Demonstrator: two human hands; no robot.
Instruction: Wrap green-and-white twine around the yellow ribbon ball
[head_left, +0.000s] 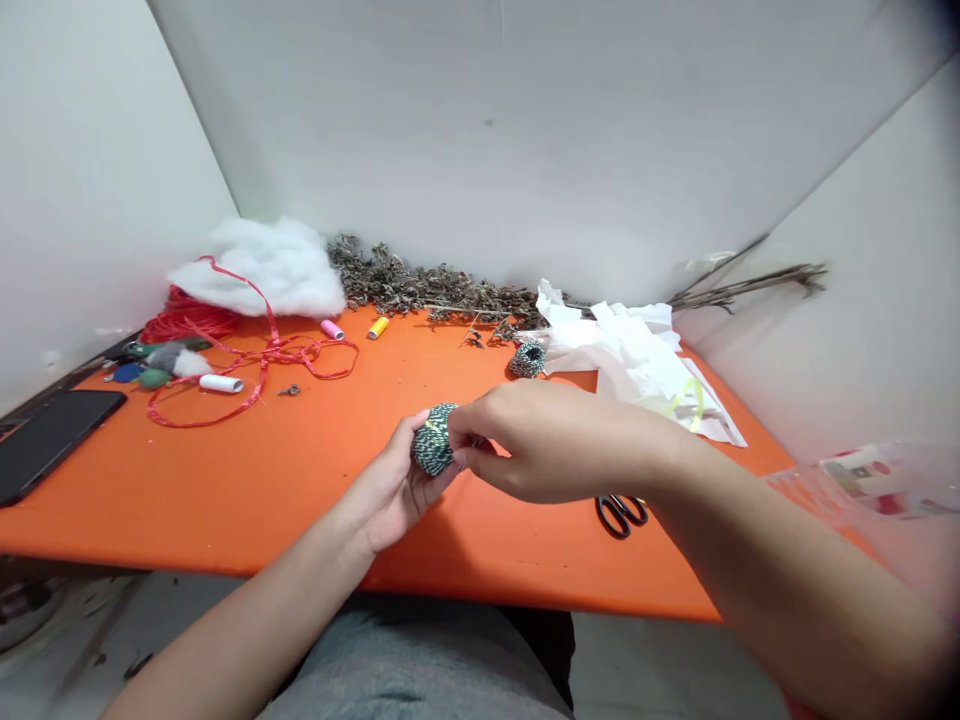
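Note:
A ball wrapped in dark green and white twine, with a few yellow strands on top, rests in my left hand, whose fingers curl round it from the left and below. My right hand touches the ball's right side, thumb and fingers pinched together. Whatever is between those fingertips is hidden. Black-handled scissors lie under my right wrist, their blades mostly covered. Beyond my right hand sits a second roll of the green and white twine.
Dried plant stems line the back wall beside white stuffing. Red ribbon, a white spool, a pink spool and a yellow spool lie leftward. A phone is at left, crumpled white paper at right.

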